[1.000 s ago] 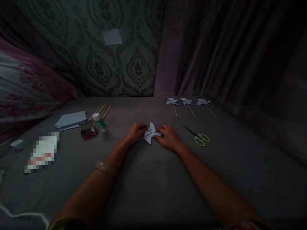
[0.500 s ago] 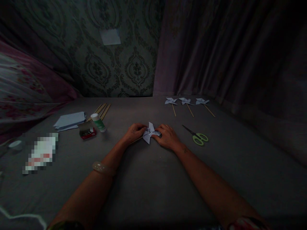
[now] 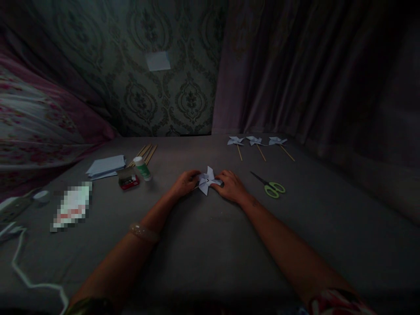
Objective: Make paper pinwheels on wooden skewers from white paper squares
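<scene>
A white paper pinwheel (image 3: 207,180) with a small shiny fastener at its centre is held between both hands, low over the grey tabletop. My left hand (image 3: 187,182) is closed on its left side, where a bit of wooden stick shows beside the fingers. On the other side my right hand (image 3: 230,185) pinches the right blade between thumb and fingers. Most of the stick is hidden by the left hand. To the right lie scissors (image 3: 269,185) with green handles, touched by neither hand.
Several wooden sticks (image 3: 149,154), a stack of paper (image 3: 106,166), a glue stick (image 3: 142,169) and a small open red box (image 3: 128,181) lie at left. Three finished pinwheels (image 3: 256,141) rest at the back right. A white cable (image 3: 36,285) and a power strip (image 3: 15,209) are at far left.
The camera view shifts slightly, bringing the power strip into sight. Both hands keep hold of the pinwheel; my left hand covers more of the stick than a second ago.
</scene>
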`<state>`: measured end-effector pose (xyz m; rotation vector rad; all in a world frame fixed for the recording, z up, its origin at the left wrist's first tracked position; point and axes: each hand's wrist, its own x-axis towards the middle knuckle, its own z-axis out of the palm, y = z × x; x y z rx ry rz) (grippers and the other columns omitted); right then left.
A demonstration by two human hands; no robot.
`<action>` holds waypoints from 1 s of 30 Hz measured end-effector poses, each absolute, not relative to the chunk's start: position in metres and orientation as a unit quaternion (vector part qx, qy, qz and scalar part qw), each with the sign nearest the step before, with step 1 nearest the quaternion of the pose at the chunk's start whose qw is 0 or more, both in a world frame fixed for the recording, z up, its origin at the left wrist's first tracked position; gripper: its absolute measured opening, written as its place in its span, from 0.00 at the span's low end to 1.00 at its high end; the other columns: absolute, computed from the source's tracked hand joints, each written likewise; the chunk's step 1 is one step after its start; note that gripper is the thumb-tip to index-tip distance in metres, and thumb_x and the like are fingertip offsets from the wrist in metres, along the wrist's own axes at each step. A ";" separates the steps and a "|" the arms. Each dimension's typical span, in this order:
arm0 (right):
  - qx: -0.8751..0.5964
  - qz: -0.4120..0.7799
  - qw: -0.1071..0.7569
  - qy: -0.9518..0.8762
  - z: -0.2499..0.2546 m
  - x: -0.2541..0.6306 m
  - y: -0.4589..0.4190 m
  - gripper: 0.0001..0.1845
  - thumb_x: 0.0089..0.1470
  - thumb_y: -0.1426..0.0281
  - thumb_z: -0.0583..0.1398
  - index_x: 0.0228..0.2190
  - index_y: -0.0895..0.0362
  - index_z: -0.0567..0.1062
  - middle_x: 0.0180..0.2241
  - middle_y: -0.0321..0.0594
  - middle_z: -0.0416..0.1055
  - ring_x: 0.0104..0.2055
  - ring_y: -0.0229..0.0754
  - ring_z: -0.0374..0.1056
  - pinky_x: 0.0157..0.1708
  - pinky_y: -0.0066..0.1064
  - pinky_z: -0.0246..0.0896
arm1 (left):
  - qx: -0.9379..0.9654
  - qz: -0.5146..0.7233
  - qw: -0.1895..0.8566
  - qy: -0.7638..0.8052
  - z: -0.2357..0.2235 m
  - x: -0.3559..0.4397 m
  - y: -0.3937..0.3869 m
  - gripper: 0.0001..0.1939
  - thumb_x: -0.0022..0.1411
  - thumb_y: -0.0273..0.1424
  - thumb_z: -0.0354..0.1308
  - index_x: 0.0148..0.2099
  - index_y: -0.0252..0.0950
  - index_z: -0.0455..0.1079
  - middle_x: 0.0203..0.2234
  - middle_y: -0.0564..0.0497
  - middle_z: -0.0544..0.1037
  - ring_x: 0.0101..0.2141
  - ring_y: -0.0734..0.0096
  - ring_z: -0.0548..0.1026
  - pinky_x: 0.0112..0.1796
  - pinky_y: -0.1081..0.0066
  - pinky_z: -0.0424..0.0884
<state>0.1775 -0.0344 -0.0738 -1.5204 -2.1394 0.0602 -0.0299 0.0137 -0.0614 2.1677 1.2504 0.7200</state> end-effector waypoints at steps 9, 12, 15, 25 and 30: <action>-0.559 0.016 0.267 -0.785 -0.074 0.176 -0.034 0.17 0.55 0.56 0.60 0.38 0.56 0.78 0.39 0.45 0.72 0.46 0.46 0.65 0.48 0.37 0.59 | 0.806 0.265 0.234 0.475 -0.062 -0.032 0.011 0.20 0.59 0.32 0.51 0.52 0.33 0.71 0.45 0.42 0.78 0.42 0.62 0.76 0.43 0.66 0.71; -0.549 0.041 0.288 -0.784 -0.075 0.178 -0.033 0.18 0.54 0.56 0.61 0.39 0.57 0.78 0.39 0.44 0.72 0.45 0.45 0.66 0.48 0.36 0.59 | 0.813 0.250 0.212 0.481 -0.055 -0.041 0.005 0.20 0.59 0.35 0.52 0.50 0.33 0.72 0.45 0.42 0.78 0.43 0.61 0.76 0.43 0.68 0.71; -0.552 0.074 0.336 -0.759 -0.076 0.181 -0.028 0.16 0.54 0.58 0.61 0.37 0.57 0.78 0.38 0.44 0.73 0.44 0.43 0.67 0.47 0.34 0.60 | 0.834 0.176 0.176 0.493 -0.044 -0.058 -0.003 0.18 0.59 0.38 0.52 0.47 0.35 0.74 0.41 0.42 0.79 0.38 0.61 0.76 0.38 0.68 0.71; -0.580 0.031 0.500 -0.642 -0.088 0.194 -0.011 0.15 0.56 0.62 0.56 0.29 0.58 0.78 0.33 0.46 0.75 0.38 0.44 0.69 0.43 0.36 0.63 | 0.816 -0.005 0.106 0.568 -0.014 -0.097 -0.047 0.17 0.61 0.36 0.50 0.45 0.37 0.76 0.43 0.43 0.78 0.44 0.55 0.74 0.41 0.63 0.65; -0.584 0.016 0.483 -0.652 -0.091 0.194 -0.011 0.15 0.56 0.62 0.55 0.28 0.56 0.78 0.33 0.45 0.75 0.39 0.44 0.69 0.44 0.36 0.62 | 0.817 -0.006 0.092 0.570 -0.015 -0.092 -0.066 0.17 0.63 0.35 0.48 0.43 0.36 0.77 0.40 0.42 0.79 0.43 0.54 0.75 0.43 0.59 0.63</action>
